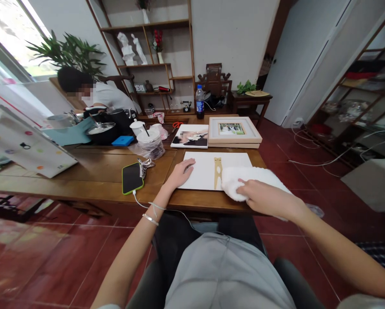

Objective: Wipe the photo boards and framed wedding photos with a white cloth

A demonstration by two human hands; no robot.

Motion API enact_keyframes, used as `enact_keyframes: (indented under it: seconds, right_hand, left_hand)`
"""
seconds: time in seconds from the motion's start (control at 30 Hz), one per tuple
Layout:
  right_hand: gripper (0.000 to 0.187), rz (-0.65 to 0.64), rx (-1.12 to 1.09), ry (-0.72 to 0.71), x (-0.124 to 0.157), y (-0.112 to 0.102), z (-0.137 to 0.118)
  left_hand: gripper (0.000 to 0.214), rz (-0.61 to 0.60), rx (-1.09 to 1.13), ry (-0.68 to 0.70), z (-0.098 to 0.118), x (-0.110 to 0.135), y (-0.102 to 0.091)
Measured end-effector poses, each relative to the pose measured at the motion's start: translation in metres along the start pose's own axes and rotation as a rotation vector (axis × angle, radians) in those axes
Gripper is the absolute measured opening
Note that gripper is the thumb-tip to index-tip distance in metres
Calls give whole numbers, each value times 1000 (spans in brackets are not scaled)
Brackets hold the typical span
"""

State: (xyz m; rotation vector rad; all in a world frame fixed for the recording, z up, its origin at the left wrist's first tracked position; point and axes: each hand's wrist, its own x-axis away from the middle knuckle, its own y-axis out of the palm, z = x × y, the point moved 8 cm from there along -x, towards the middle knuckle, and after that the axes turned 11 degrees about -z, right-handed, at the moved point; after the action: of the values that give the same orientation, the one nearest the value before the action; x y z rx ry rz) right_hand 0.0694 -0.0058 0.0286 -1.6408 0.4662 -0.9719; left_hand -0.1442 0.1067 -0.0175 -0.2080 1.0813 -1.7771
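Note:
A white board [205, 169] with a tan figure printed on it lies flat on the wooden table [92, 176] in front of me. My left hand [181, 172] rests flat on its left edge, fingers stretched out. My right hand [263, 198] presses down on a fluffy white cloth [253, 177] that covers the board's right corner, its fingers curled over the cloth. A phone in a green case [132, 177] lies to the left of my left hand, with a white cable running off the table edge.
A framed picture [233, 130], a photo print [190, 137], a blue-labelled bottle [200, 102], cups in a plastic bag [149, 143] and pots [104, 131] stand farther back. Another person sits at the far left behind the table. Shelves line the back wall; cables lie on the red floor.

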Motion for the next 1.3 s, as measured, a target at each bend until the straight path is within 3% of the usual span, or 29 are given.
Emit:
enact_keyframes:
  seconds: [0.17, 0.4, 0.57, 0.73, 0.83, 1.0, 1.17, 1.3]
  right_hand:
    - [32, 13, -69, -22, 2, -4, 15]
    - [32, 183, -101, -4, -60, -19, 72]
    - [35, 305, -151, 13, -96, -27, 83]
    - [33, 345, -105, -13, -104, -32, 66]
    - [35, 305, -53, 3, -98, -28, 53]
    - [37, 189, 37, 9, -71, -11, 19]
    - [40, 152, 76, -60, -32, -1, -22]
    - [36, 141, 47, -113, -22, -5, -28]
  left_hand:
    - [30, 1, -6, -6, 0, 0, 0]
    - [29, 4, -8, 2, -2, 0, 0]
    - [30, 1, -7, 1, -1, 0, 0]
    - [30, -6, -1, -5, 1, 0, -1]
    - [29, -4, 10, -3, 1, 0, -1]
    - [30, -4, 1, -8, 3, 0, -1]
    - [32, -7, -2, -13, 3, 0, -1]
    - [31, -8, 0, -11, 1, 0, 0]
